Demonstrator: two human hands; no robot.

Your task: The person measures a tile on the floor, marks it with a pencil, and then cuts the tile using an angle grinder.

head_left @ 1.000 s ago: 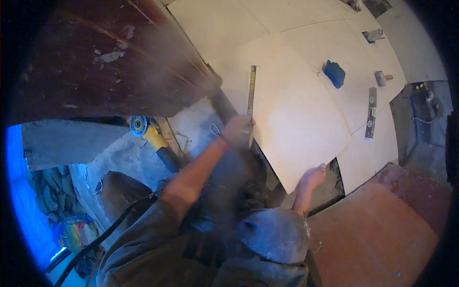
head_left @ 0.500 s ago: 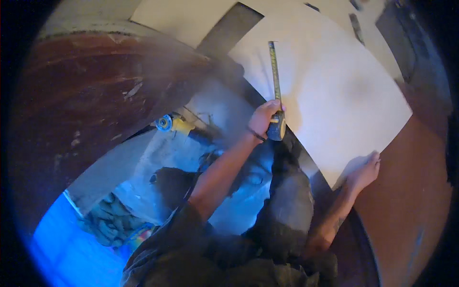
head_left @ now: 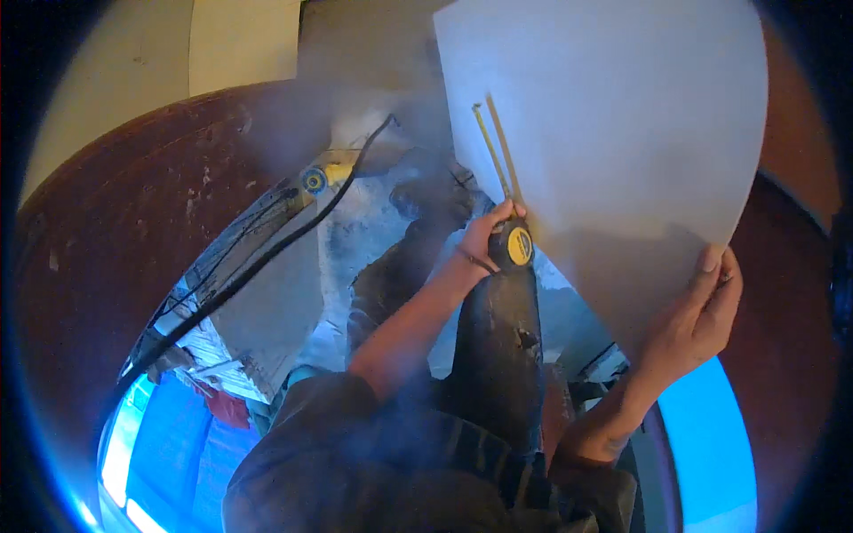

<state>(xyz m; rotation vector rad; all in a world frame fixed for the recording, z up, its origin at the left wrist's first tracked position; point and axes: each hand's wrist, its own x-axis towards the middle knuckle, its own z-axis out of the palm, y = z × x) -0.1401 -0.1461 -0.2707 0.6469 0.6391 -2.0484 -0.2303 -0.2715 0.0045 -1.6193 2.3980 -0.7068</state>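
Okay, so here's where things stood. The left hand (head_left: 487,236) had its fingers wrapped around a tape measure (head_left: 514,246), and some of the blade (head_left: 492,149) was already out, running up alongside the face of a big pale tile (head_left: 613,107). I couldn't tell if the blade touched the tile or just hung close, but it threw a clear shadow on it.

The right hand (head_left: 697,311) pinched the tile's lower right edge, thumb on the face, fingers around the side. That tile was over on the right, tilted, with its near corner over the gap by the knee, so it wasn't down flat yet. Couldn't see what the far end rested on.

No pencil line or cut that I could make out on it. The yellow grinder (head_left: 338,172) lay off to the left with neither hand on it, near a black cord (head_left: 267,256).
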